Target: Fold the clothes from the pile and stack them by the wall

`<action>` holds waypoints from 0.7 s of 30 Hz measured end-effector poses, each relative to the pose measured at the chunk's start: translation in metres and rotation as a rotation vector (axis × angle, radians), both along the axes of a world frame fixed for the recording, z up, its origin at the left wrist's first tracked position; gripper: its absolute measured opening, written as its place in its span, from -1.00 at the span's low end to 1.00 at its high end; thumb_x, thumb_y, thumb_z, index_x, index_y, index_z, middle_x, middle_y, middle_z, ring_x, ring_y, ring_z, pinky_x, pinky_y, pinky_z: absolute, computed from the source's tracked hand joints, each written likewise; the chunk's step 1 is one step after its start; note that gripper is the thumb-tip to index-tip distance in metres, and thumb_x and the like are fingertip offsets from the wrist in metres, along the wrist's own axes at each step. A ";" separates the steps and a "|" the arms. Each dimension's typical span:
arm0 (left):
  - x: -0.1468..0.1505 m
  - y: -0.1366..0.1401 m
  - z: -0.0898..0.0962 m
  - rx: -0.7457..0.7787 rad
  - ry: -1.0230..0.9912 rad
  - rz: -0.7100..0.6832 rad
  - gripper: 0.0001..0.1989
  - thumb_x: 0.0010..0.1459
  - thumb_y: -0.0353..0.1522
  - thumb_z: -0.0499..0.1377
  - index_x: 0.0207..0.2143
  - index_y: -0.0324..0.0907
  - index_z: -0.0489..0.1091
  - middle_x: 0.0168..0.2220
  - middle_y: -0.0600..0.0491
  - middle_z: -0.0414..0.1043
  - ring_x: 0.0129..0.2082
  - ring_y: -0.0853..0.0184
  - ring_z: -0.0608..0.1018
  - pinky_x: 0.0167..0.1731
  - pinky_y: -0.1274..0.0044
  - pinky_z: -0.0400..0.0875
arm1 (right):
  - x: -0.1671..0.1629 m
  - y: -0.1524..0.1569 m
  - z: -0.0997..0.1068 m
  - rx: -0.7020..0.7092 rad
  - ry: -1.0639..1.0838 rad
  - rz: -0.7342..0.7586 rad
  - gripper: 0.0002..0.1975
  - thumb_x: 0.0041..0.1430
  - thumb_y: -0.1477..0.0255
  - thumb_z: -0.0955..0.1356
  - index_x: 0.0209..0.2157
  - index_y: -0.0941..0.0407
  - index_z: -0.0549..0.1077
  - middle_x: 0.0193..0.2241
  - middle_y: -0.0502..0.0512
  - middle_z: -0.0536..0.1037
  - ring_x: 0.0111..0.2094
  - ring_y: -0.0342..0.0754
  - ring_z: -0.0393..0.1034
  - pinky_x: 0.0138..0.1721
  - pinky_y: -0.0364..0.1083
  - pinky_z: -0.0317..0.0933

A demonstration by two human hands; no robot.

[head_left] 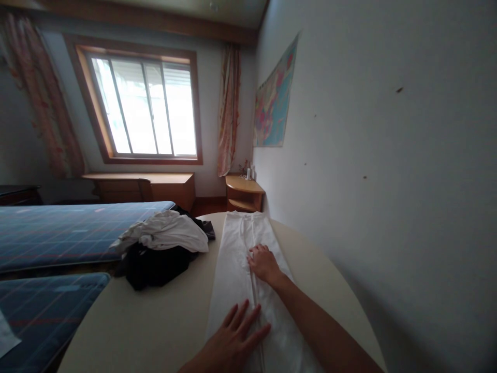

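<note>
A white garment (pixel 229 269), laid out as a long strip, runs lengthwise over the pale round table (pixel 143 326). A raised seam or fold edge goes down its middle, and its exact kind is hard to make out. On the near part, my left hand (pixel 236 334) rests flat with fingers spread across that seam. Farther along, my right hand (pixel 264 263) lies on the cloth beside the same line, its fingers slightly bent and the tips touching the fabric. Neither hand lifts the garment.
Crumpled white clothing (pixel 174 231) lies over black clothing (pixel 155 267) at the table's left edge. Blue plaid mattresses (pixel 77 230) stand to the left. A bare wall (pixel 388 155) borders the right side. A corner shelf (pixel 244 185) and a desk (pixel 171 178) are behind.
</note>
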State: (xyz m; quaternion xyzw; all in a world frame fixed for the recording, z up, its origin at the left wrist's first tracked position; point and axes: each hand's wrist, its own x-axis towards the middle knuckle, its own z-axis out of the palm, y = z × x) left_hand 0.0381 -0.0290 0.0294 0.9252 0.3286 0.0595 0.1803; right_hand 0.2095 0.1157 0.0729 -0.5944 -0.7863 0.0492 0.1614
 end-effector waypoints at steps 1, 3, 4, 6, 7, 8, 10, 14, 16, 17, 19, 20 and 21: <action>0.000 0.002 -0.006 0.025 0.002 -0.014 -0.37 0.31 -0.10 0.07 0.37 0.20 -0.06 0.43 -0.02 -0.23 0.37 -0.21 -0.08 0.24 -0.09 -0.03 | -0.005 0.007 -0.001 0.003 -0.001 -0.037 -0.64 0.29 0.30 0.24 -0.01 0.16 0.49 0.03 0.29 0.45 0.10 0.16 0.24 0.08 0.05 0.15; -0.001 0.003 -0.014 0.134 0.008 -0.050 -0.44 0.37 -0.17 -0.01 0.36 0.28 -0.09 0.42 0.00 -0.18 0.36 -0.18 0.00 0.23 -0.06 0.06 | -0.014 0.019 -0.004 -0.001 -0.002 -0.101 -0.64 0.29 0.26 0.25 -0.06 0.18 0.51 0.05 0.33 0.43 0.09 0.20 0.24 0.05 0.08 0.17; -0.001 0.003 -0.018 0.220 0.016 -0.065 -0.43 0.38 -0.19 -0.01 0.36 0.30 -0.13 0.41 -0.01 -0.14 0.35 -0.16 0.06 0.21 -0.03 0.12 | -0.018 0.023 -0.006 -0.008 -0.001 -0.129 -0.63 0.29 0.25 0.25 -0.07 0.18 0.51 0.06 0.34 0.42 0.10 0.21 0.24 0.04 0.09 0.18; -0.001 0.001 -0.022 0.431 0.040 -0.090 -0.38 0.37 -0.21 0.02 0.37 0.29 -0.19 0.38 -0.06 -0.02 0.30 -0.12 0.21 0.16 0.05 0.25 | -0.025 0.029 -0.010 -0.021 0.002 -0.175 -0.64 0.29 0.25 0.26 -0.05 0.19 0.49 0.10 0.35 0.39 0.11 0.21 0.24 0.04 0.08 0.18; 0.000 0.000 -0.025 0.540 0.046 -0.101 -0.36 0.37 -0.21 0.02 0.38 0.26 -0.21 0.36 -0.08 0.05 0.28 -0.09 0.27 0.13 0.09 0.30 | -0.027 0.031 -0.012 -0.027 0.006 -0.195 -0.64 0.29 0.26 0.25 -0.04 0.18 0.48 0.10 0.34 0.39 0.11 0.19 0.24 0.04 0.07 0.17; 0.001 -0.001 -0.027 0.637 0.046 -0.110 -0.36 0.37 -0.20 0.02 0.38 0.24 -0.22 0.34 -0.10 0.10 0.25 -0.05 0.32 0.12 0.13 0.32 | -0.029 0.032 -0.013 -0.031 0.011 -0.213 -0.65 0.30 0.28 0.25 -0.03 0.18 0.47 0.10 0.33 0.40 0.11 0.18 0.25 0.04 0.06 0.17; 0.003 -0.004 -0.030 0.776 0.031 -0.123 -0.37 0.37 -0.16 0.00 0.39 0.19 -0.20 0.31 -0.10 0.18 0.22 0.01 0.37 0.12 0.20 0.33 | -0.029 0.033 -0.015 -0.029 0.024 -0.246 -0.68 0.31 0.30 0.23 -0.05 0.16 0.46 0.06 0.31 0.43 0.09 0.15 0.28 0.02 0.03 0.18; 0.009 -0.009 -0.031 0.885 0.022 -0.114 -0.41 0.37 -0.12 -0.02 0.38 0.18 -0.13 0.27 -0.06 0.27 0.16 0.06 0.45 0.09 0.27 0.36 | -0.024 0.029 -0.016 0.009 0.046 -0.285 -0.70 0.29 0.41 0.21 -0.01 0.14 0.42 0.03 0.28 0.45 0.06 0.11 0.30 -0.02 0.00 0.18; 0.011 -0.010 -0.028 0.898 0.040 -0.117 -0.43 0.38 -0.11 -0.04 0.38 0.15 -0.09 0.23 -0.06 0.32 0.11 0.06 0.49 0.03 0.29 0.41 | -0.020 0.026 -0.018 0.024 0.050 -0.261 -0.66 0.29 0.42 0.21 0.06 0.11 0.38 0.07 0.25 0.43 0.09 0.08 0.28 0.03 -0.01 0.15; 0.012 -0.010 -0.027 0.900 0.049 -0.120 -0.44 0.38 -0.11 -0.04 0.37 0.13 -0.07 0.22 -0.07 0.34 0.10 0.05 0.50 0.01 0.29 0.43 | -0.017 0.025 -0.020 0.027 0.052 -0.242 -0.63 0.30 0.40 0.21 0.11 0.09 0.34 0.11 0.22 0.41 0.12 0.06 0.27 0.07 -0.01 0.13; 0.013 -0.011 -0.026 0.889 0.052 -0.120 -0.44 0.38 -0.11 -0.04 0.37 0.11 -0.05 0.21 -0.08 0.35 0.09 0.05 0.51 -0.01 0.28 0.44 | -0.013 0.023 -0.023 0.025 0.051 -0.206 -0.56 0.32 0.32 0.21 0.20 0.04 0.28 0.21 0.18 0.33 0.19 0.05 0.21 0.15 0.03 0.05; 0.014 -0.013 -0.028 0.878 0.045 -0.119 -0.44 0.38 -0.12 -0.03 0.37 0.12 -0.06 0.22 -0.07 0.34 0.09 0.05 0.50 -0.01 0.28 0.44 | -0.011 0.021 -0.024 0.009 0.044 -0.188 -0.54 0.33 0.28 0.20 0.23 0.03 0.26 0.26 0.18 0.28 0.23 0.07 0.15 0.19 0.06 0.00; 0.015 -0.014 -0.032 0.863 0.036 -0.119 -0.43 0.37 -0.13 -0.02 0.37 0.14 -0.07 0.22 -0.06 0.33 0.10 0.05 0.50 0.00 0.28 0.43 | -0.009 0.020 -0.025 -0.014 0.032 -0.170 -0.51 0.34 0.23 0.19 0.24 0.03 0.25 0.30 0.19 0.22 0.27 0.10 0.09 0.22 0.11 -0.05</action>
